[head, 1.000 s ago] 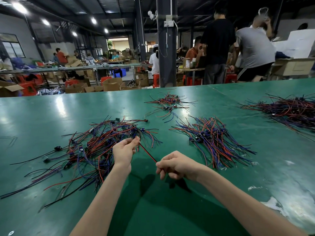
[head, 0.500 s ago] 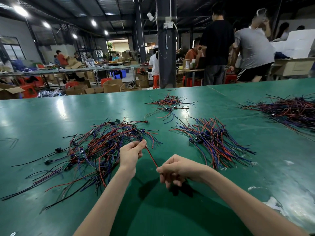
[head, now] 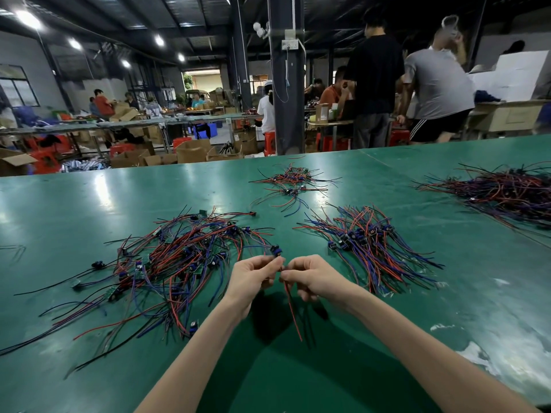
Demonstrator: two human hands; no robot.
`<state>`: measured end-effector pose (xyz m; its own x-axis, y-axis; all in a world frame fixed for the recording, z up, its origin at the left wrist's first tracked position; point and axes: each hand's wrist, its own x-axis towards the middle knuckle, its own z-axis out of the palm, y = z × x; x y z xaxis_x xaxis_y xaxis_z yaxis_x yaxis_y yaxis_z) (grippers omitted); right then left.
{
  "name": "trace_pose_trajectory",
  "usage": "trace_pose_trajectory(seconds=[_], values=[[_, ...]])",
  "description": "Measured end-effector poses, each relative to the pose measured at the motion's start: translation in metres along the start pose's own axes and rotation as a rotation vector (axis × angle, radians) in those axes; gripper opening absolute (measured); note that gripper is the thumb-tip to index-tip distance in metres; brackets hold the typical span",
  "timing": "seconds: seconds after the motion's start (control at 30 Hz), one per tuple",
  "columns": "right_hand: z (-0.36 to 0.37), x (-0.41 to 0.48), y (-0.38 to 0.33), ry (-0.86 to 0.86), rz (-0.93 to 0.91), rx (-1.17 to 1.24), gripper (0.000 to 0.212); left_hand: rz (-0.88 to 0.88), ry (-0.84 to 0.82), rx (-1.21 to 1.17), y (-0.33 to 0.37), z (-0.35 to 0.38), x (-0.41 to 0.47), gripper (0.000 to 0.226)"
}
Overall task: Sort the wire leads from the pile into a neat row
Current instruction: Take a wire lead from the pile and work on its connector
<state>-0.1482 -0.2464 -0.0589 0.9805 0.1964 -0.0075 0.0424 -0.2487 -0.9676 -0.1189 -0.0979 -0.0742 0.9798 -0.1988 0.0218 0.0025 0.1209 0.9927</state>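
A thin red wire lead (head: 293, 311) is pinched at its top by the left hand (head: 253, 278) and right hand (head: 311, 278) above a green desk (head: 89, 198), between a tangled pile of coloured leads (head: 179, 263) and a neater row (head: 369, 245). It is judged light and limp, best gripped near one end.

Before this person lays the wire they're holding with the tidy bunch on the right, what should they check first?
1. Grip: left hand and right hand both pinch the wire lead. Ok.
2. Lead apart from the tangled pile: its red tail hangs over bare table. Ok.
3. Which way its component end faces: hidden in the grip. Cannot tell.
4. Room beside the sorted row: bare table next to it. Ok.
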Motion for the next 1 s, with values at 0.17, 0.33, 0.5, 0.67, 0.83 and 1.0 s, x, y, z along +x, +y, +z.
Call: trace_pose_trajectory(seconds=[0.17, 0.33, 0.5, 0.67, 0.83, 1.0], values=[[-0.029, 0.010, -0.010, 0.217, -0.085, -0.132, 0.012, -0.044, -0.001, -0.013, 0.001, -0.001, 0.000, 0.008], [-0.082, 0.016, -0.006, 0.566, -0.078, -0.267, 0.010, 0.108, 0.043, 0.356, -0.003, -0.006, 0.003, 0.005], [-0.115, 0.009, 0.022, 0.674, 0.289, -0.656, 0.026, 0.332, 0.205, 1.092, -0.006, -0.017, 0.004, 0.025], [-0.108, 0.005, 0.024, 0.688, 0.392, -0.803, 0.015, 0.085, 0.346, 1.479, -0.002, -0.032, 0.005, 0.034], [-0.095, 0.003, 0.020, 0.819, 0.202, -0.875, 0.015, 0.041, 0.342, 1.549, -0.001, -0.036, 0.004, 0.027], [-0.077, 0.004, 0.015, 0.861, -0.057, -0.852, 0.014, 0.075, 0.377, 1.522, 0.003, -0.037, 0.004, 0.026]])
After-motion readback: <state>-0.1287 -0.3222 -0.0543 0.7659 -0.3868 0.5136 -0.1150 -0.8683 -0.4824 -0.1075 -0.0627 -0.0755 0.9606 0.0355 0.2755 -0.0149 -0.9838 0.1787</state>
